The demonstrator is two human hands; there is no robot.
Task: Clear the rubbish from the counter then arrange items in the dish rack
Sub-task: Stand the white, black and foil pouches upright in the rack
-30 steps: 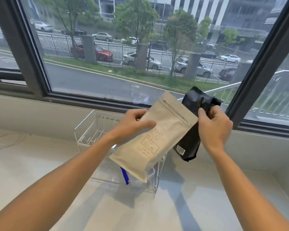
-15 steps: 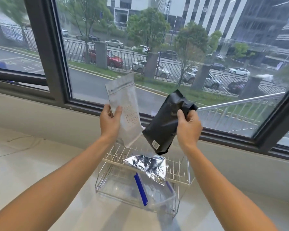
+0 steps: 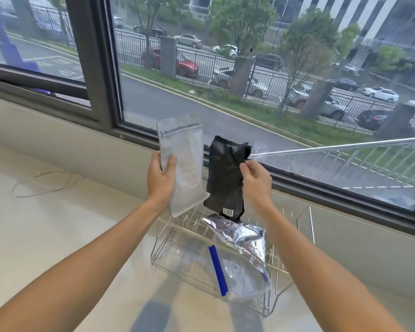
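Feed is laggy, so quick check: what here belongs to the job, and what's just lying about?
Job: white pouch in left hand; black pouch in right hand; foil bag, zip bag, rack.
Lying about: cord on counter.

left hand [image 3: 160,179] gripping pale pouch [image 3: 183,164], right hand [image 3: 256,182] pinching black pouch [image 3: 225,178]
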